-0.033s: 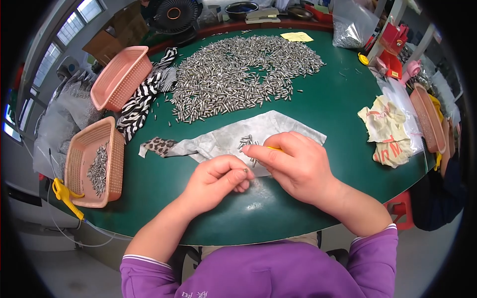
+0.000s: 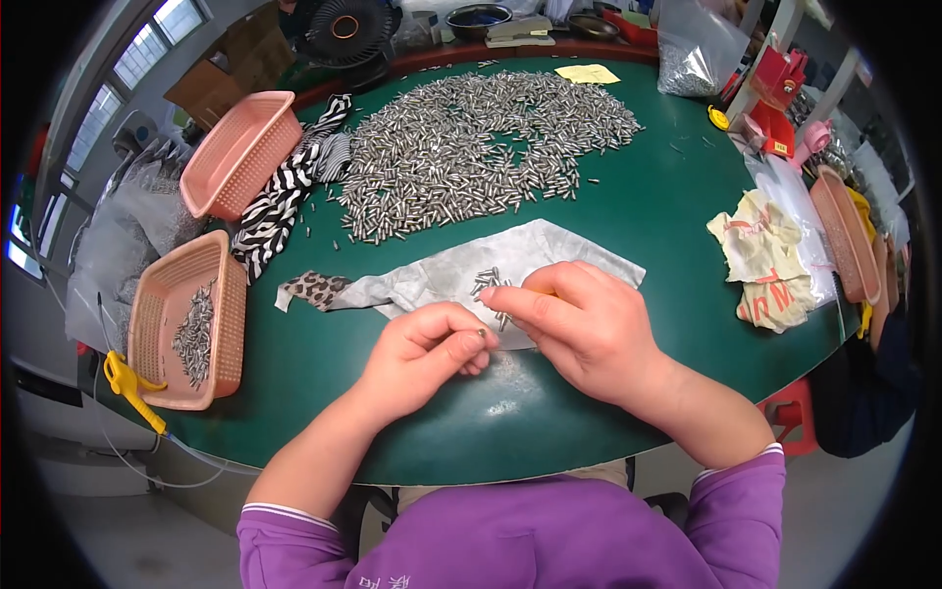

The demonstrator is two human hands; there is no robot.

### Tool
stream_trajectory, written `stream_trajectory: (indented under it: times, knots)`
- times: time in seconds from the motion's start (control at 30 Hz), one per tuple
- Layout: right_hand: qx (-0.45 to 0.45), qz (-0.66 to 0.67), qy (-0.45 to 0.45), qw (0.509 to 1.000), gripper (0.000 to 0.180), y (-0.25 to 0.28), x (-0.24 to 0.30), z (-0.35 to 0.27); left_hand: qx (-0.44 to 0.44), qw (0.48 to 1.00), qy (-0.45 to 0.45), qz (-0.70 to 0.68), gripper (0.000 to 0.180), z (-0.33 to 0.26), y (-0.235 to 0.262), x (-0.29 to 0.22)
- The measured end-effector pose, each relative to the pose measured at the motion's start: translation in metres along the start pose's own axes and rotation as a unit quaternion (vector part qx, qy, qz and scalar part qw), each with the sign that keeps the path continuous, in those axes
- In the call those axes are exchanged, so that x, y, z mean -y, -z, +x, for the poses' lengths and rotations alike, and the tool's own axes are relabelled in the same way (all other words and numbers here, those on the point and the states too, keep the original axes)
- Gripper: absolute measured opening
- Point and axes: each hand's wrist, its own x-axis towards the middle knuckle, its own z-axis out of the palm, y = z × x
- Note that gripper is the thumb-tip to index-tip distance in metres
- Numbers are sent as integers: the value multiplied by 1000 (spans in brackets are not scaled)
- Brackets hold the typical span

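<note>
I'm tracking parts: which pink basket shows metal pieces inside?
The lower-left basket, beside the yellow air gun: small metal pieces lie inside; none show in the upper-left basket or right-hand basket.

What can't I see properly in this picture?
Head view: the tiny piece in the left hand is too small and mostly covered.
Head view: anything inside the right hand is hidden by its curled fingers.
Head view: the fan's top is cut off by the upper edge.

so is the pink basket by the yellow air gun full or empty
Neither, only partly filled: a heap of small metal pieces lies in the pink basket, with bare bottom showing beside it.
</note>
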Motion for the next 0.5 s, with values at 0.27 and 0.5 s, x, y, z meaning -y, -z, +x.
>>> stream_trajectory:
  times: [0.27,0.5]
  knots:
    - [21,96,-24,995,38,3,7,2,-80,996,-44,-3,10,0,1,5]
    - [24,100,-24,994,34,2,9,2,-111,993,-48,-7,11,2,-1,4]
